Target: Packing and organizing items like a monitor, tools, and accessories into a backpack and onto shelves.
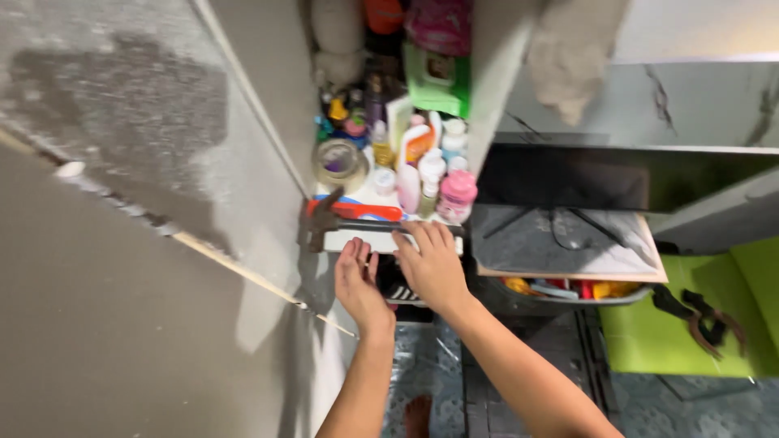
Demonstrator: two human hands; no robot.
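- A narrow white shelf sits between grey walls, crowded with bottles; a dark screen stands to its right.
- A hammer lies along the shelf's front edge, head at the left corner.
- The right hand rests open, fingertips on the hammer's handle.
- The left hand is open, just below the front edge, gripping nothing.
- A pink-capped bottle stands at the right front corner.

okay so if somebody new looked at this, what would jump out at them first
Probably the two bare hands at centre: the right hand lies on a dark hammer at the shelf's front edge, the left hand just below. Behind them crowd bottles, notably a pink jar and a tape roll.
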